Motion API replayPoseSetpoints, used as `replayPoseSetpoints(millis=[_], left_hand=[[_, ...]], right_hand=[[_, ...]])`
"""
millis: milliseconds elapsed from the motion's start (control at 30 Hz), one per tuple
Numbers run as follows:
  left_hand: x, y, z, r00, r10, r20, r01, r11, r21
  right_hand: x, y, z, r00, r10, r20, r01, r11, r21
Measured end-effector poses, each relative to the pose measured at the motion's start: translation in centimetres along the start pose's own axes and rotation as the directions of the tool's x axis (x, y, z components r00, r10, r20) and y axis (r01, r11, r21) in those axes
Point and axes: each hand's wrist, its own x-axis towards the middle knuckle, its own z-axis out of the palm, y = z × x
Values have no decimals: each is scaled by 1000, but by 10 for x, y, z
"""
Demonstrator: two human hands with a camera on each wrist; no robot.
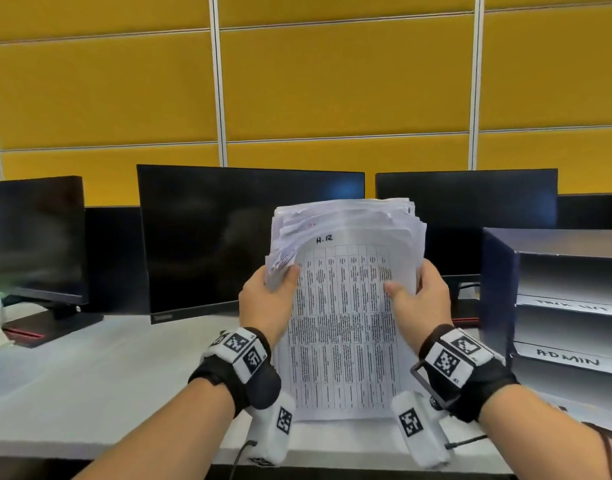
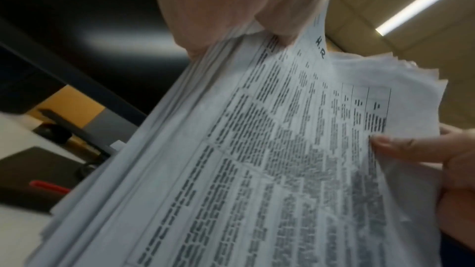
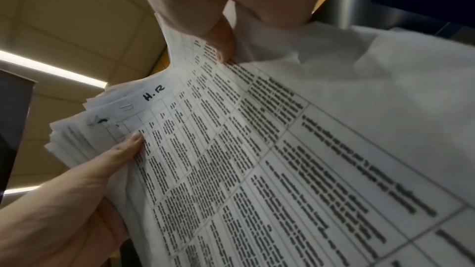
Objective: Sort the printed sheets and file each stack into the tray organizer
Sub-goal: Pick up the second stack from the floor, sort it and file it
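1. A thick stack (image 1: 346, 306) of printed sheets is held upright over the white surface (image 1: 107, 375), in front of the middle monitor (image 1: 211, 237); its lower edge is at or near the surface, and contact cannot be told.
2. The left hand (image 1: 268, 299) grips the stack's left edge, thumb on the front sheet, fingers behind.
3. The right hand (image 1: 418, 299) grips the right edge the same way, thumb pressed on the printed table.
4. The front sheet carries a dense grid of text with "H.R" handwritten at the top; the sheets behind it fan out unevenly at the top.
5. The tray organizer (image 1: 557, 306) stands on the surface to the right of the stack, apart from it. One shelf front reads "ADMIN"; the label above it is too blurred to read.
6. A second monitor (image 1: 470, 199) stands behind the stack to the right, a third (image 1: 34, 237) far left.
7. Both wrists wear black straps with square printed markers.
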Motion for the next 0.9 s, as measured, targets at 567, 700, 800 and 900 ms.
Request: replayPoseSetpoints(millis=[567,700,800,900], left_hand=[[-6,17,8,980,17,200,-8,999,-45],[-6,30,12,990,64,125,-65,998,4],[-6,38,16,991,106,82,-108,994,28],[-10,38,16,992,93,80,-96,995,30]], right_hand=[[0,-7,-11,977,-134,164,105,979,173],[2,-5,-7,994,-80,80,70,990,120],[-2,-8,-2,992,-107,66,99,989,109],[-2,-8,-1,987,-100,124,89,992,92]])
